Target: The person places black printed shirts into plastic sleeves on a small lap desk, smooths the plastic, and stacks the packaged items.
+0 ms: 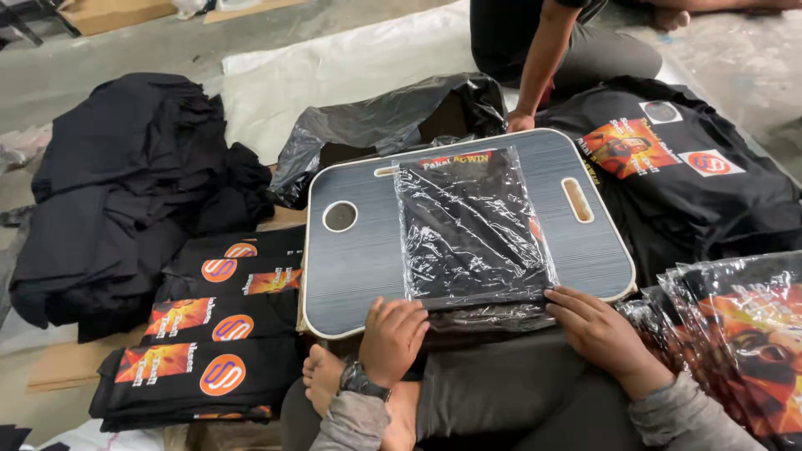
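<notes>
While both the left hand [393, 338] and right hand [597, 330] pinch the bagged shirt's [472, 225] near edge on the lap tray [351, 267], the slick plastic might slide off toward the knees.

A grey lap tray surface [351, 267] with a round hole and two slot handles carries a folded black shirt in a clear plastic bag [472, 225]. Around it, the concrete floor [100, 58] bears a white sheet [334, 71], a heap of black garments [125, 192] and a row of folded printed shirts [209, 334].
</notes>
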